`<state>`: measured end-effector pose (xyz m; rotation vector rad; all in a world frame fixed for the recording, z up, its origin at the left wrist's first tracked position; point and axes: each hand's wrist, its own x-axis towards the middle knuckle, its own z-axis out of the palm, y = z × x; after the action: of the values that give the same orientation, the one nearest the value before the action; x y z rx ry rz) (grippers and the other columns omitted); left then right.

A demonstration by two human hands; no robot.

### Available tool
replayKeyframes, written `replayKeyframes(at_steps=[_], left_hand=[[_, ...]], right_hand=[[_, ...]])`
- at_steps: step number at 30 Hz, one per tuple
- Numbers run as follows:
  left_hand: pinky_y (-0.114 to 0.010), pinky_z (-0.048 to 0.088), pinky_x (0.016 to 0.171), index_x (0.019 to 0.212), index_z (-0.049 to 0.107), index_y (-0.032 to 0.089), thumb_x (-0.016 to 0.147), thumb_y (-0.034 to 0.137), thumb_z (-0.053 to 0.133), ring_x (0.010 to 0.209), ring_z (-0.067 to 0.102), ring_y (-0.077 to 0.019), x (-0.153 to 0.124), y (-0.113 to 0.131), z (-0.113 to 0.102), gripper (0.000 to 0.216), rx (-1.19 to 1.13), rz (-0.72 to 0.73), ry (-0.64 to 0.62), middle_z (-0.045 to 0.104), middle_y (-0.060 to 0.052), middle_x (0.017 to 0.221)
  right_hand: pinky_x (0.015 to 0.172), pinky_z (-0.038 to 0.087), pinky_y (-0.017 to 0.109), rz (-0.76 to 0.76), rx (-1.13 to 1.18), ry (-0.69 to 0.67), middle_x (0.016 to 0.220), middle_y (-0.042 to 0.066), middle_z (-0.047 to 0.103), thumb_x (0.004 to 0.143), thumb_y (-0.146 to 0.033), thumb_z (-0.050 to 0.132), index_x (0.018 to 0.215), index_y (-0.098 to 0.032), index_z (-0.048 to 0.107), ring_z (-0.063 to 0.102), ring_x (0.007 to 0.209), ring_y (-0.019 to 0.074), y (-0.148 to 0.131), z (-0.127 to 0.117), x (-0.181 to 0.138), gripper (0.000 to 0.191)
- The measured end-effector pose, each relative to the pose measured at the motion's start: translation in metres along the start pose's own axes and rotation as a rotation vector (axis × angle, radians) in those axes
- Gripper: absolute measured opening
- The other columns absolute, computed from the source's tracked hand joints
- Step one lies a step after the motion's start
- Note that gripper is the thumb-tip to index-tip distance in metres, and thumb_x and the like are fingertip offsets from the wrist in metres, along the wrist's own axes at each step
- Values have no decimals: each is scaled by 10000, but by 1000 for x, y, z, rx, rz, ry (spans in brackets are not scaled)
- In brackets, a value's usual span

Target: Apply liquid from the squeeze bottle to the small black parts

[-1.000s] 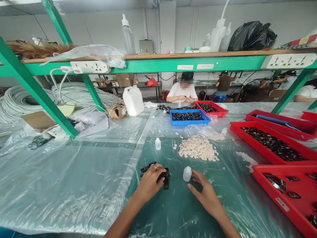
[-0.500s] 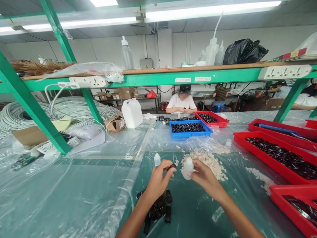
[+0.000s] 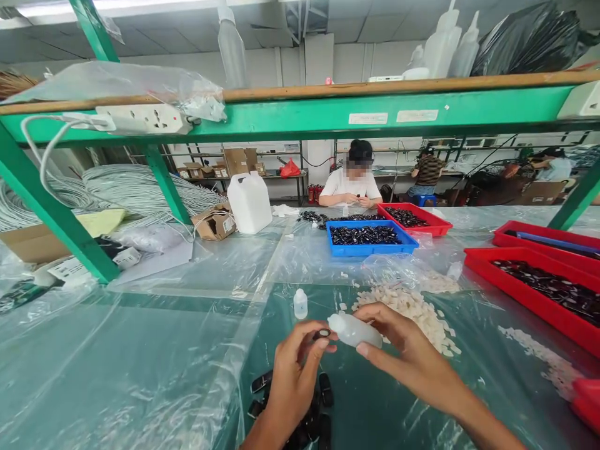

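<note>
Between thumb and fingers, my left hand (image 3: 297, 365) pinches a small dark oval piece (image 3: 322, 334) with a pale centre. My right hand (image 3: 403, 350) grips a white translucent squeeze bottle (image 3: 359, 330), tilted on its side. The bottle's tip points left, right beside the dark piece; I cannot tell whether they touch. A second small bottle (image 3: 300, 304) stands upright just beyond my left hand. Several black pieces (image 3: 325, 390) lie heaped below my left wrist, partly hidden by it. Past my right hand spreads a pile of small off-white pieces (image 3: 412, 307).
A blue tray (image 3: 375, 250) and a red tray (image 3: 440, 230) of black pieces stand ahead, more red trays (image 3: 473, 262) at right. A white jug (image 3: 249, 203) stands at back left. A green shelf beam (image 3: 300, 115) crosses above. A person (image 3: 351, 181) sits opposite.
The squeeze bottle has gone from upright to tilted, its tip now by the dark piece. The dark piece has turned, showing its pale centre. The view has shifted downward and closer.
</note>
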<state>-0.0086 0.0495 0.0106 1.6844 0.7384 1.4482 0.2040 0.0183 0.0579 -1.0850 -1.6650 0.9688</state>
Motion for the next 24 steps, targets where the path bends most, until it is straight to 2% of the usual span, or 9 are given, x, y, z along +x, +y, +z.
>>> replayKeyframes(at_steps=[2,5,7,9,11,14,18,21,24], left_hand=[[-266,667,637,1088,671,264,1066,386,551,813,797,-197,-2,-2,2,173,-13,-14,-9,794,-27,964],[-224,588,521,1080,628,260,1090,373,496,622,734,-148,-8,-5,3,175,3,-18,-5,778,-14,908],[-204,520,491,1062,603,256,1090,366,492,517,652,-110,-12,-7,3,158,32,-6,1,757,4,861],[-195,465,476,1044,585,260,1089,360,489,472,581,-93,-15,-9,3,147,66,6,-4,732,21,820],[-194,420,465,1025,575,266,1088,341,487,455,538,-91,-18,-12,4,131,100,13,-22,711,35,782],[-210,416,497,1026,569,272,1076,299,509,456,522,-94,-23,-15,6,83,148,25,-59,707,44,771],[-214,460,521,1083,550,277,1091,275,461,487,570,-103,-31,-19,13,90,174,32,-119,724,26,835],[-217,481,531,1064,560,266,1091,291,471,513,605,-117,-37,-20,17,96,196,41,-173,716,19,808],[-230,501,570,1077,581,262,1077,281,513,536,619,-132,-42,-20,18,71,246,46,-202,727,16,780]], right_hand=[[840,502,308,12,85,-34,1095,28,643,977,-445,659,1137,-294,658,622,973,200,2,-3,5,221],[799,557,321,35,218,-65,1110,36,630,1023,-495,580,1217,-303,610,639,912,185,4,-3,7,275],[682,582,313,59,299,-83,999,26,634,1039,-502,555,1274,-310,565,633,789,170,8,0,3,304],[536,540,257,85,381,-79,843,-9,587,1031,-509,573,1309,-324,529,570,667,147,14,5,-5,337],[461,461,200,113,484,-44,756,-37,525,995,-508,638,1270,-326,553,475,585,113,22,10,-16,341],[526,442,169,155,630,64,767,-34,523,930,-480,739,1141,-301,652,432,598,78,36,12,-33,291],[655,479,165,209,750,227,989,3,597,843,-446,833,1137,-353,738,482,720,80,45,8,-48,323],[688,514,213,266,812,240,1006,40,615,821,-468,839,1167,-332,768,513,759,118,44,7,-52,378],[690,515,210,293,839,214,965,31,621,852,-446,817,1283,-332,725,527,729,113,44,10,-55,455]])
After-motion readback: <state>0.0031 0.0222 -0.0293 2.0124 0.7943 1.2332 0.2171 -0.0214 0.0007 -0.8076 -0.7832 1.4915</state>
